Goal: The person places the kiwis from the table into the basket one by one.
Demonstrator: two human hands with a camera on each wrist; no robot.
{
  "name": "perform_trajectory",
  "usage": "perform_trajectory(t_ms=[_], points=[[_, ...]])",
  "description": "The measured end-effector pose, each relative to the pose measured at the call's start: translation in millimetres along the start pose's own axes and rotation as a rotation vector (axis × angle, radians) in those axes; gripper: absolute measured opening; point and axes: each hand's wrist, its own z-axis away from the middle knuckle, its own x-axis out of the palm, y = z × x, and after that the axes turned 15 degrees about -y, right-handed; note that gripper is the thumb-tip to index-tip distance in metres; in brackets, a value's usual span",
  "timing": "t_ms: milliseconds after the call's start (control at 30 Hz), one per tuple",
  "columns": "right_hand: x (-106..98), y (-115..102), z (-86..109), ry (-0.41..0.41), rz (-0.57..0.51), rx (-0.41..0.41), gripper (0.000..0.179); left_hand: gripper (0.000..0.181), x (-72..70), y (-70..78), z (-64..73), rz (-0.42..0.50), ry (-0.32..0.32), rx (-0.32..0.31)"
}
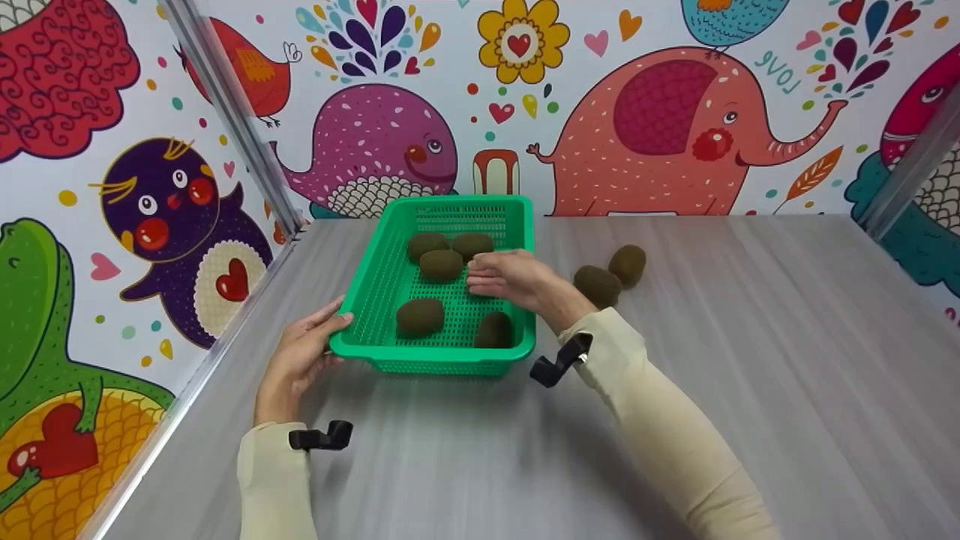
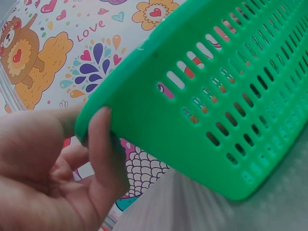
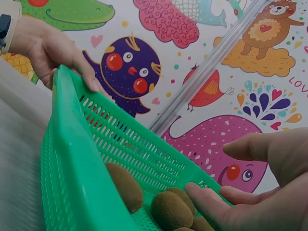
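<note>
At the left, a patterned wall [image 1: 97,187] is rising along the table's side, and a metal strip [image 1: 161,450] is running along its foot. A band of table [image 1: 420,457] is lying between that edge and the left hand [image 1: 304,352], leaving it some room. The left hand is gripping the basket [image 1: 435,352] by its near left corner, the thumb resting over the rim and the fingers curling underneath. The green basket is sitting left of centre, its far end near the back wall [image 1: 517,127].

Inside, three kiwis [image 1: 441,265] are clustering toward the far end. A fourth kiwi [image 1: 420,317] is lying nearer, well in from the side walls, and a fifth kiwi [image 1: 493,330] is nestling in the near right corner. The right hand [image 1: 517,279] is reaching over the right rim, fingers extending, thumb standing apart, palm holding nothing; whether its fingertips are touching a kiwi, I cannot tell.

Just beyond the right wrist, two loose kiwis [image 1: 628,265] are resting together on the table. Right of them, open table is stretching toward a metal post [image 1: 911,176], giving wide room for moving.
</note>
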Motion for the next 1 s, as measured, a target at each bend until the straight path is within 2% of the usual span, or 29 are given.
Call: perform_trajectory(t_ms=[167,533,767,1000], points=[[-3.4,-6.2,13.3,-0.016,0.02,-0.035,0.046,0.061,0.3,-0.3,0.9,-0.006,0.009,0.002],[-16.9,-11.0,45.8,0.008,0.089,-0.149,0.044,0.061,1.8,0.7,1.8,-0.001,-0.006,0.004],[-28.9,-3.0,60.2,0.063,0.178,-0.197,0.041,0.06,1.3,0.2,1.5,0.0,0.006,0.002],[-43.3,2.8,68.8,0.139,0.238,-0.213,0.049,0.061,0.9,1.1,2.1,-0.015,0.001,-0.004]])
